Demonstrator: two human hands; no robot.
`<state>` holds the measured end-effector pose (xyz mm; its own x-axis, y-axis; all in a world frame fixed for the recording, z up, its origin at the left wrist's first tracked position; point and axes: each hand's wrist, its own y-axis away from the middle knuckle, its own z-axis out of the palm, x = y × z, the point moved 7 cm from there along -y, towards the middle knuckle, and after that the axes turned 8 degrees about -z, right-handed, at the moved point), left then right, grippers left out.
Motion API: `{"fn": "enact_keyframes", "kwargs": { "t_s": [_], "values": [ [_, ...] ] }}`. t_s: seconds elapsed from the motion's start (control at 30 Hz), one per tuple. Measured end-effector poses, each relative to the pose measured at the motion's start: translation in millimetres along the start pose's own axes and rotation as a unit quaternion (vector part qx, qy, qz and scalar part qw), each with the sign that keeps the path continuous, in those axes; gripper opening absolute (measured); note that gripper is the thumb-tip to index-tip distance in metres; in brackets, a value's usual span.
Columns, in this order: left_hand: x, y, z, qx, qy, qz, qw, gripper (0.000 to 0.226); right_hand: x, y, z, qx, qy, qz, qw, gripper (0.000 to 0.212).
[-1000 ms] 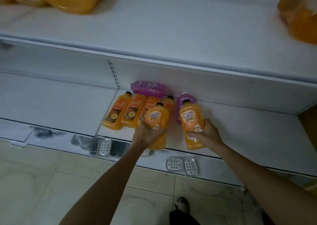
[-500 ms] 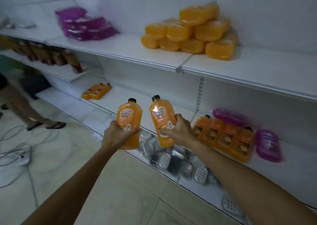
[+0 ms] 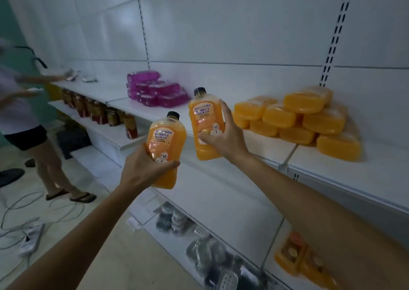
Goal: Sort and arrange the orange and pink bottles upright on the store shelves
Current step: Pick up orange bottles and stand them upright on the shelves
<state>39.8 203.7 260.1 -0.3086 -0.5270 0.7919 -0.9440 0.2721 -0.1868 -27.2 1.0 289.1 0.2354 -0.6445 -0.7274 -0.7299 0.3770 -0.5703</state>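
My left hand (image 3: 143, 170) grips an orange plastic bottle (image 3: 169, 135) with a black cap and a printed label. My fingers curl round its lower half and my thumb lies across the front. My right hand (image 3: 223, 139) holds a second orange bottle (image 3: 202, 115) of the same kind, fingers wrapped round its side. It sits a little higher than the first and just beside it. Both bottles are upright in the air, in front of the white metal shelf (image 3: 376, 172). On that shelf a heap of pink bottles (image 3: 155, 90) lies to the left and a stack of orange bottles (image 3: 298, 119) to the right, all on their sides. Lower down, under my right arm, lie more flat orange bottles (image 3: 292, 256). Another person (image 3: 24, 112) stands at the far left, with loose cables (image 3: 26, 210) on the floor.
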Motion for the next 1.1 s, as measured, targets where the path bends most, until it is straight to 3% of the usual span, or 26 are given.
{"fn": "enact_keyframes", "kwargs": {
  "t_s": [0.13,0.3,0.57,0.77,1.1],
  "values": [
    [51.4,-60.7,3.0,0.013,0.028,0.061,0.998,0.074,-9.3,-68.6,-23.6,0.037,0.043,-0.043,0.997,0.091],
    [109.7,-111.1,25.0,0.003,0.091,0.100,0.991,0.061,0.4,-123.1,-67.7,0.098,0.128,-0.035,0.986,0.091],
    [174.6,-170.1,105.6,-0.109,0.093,0.126,0.982,0.073,33.9,-140.6,-146.1,0.151,0.289,0.121,0.938,0.086],
    [199.1,-194.5,150.8,-0.197,0.068,0.150,0.966,0.074,51.6,-142.1,-155.9,0.165,0.354,0.206,0.897,0.080],
    [202.5,-218.8,172.9,-0.276,0.062,0.182,0.942,0.076,62.5,-149.1,-156.8,0.189,0.339,0.311,0.867,0.062]
  ]
}}
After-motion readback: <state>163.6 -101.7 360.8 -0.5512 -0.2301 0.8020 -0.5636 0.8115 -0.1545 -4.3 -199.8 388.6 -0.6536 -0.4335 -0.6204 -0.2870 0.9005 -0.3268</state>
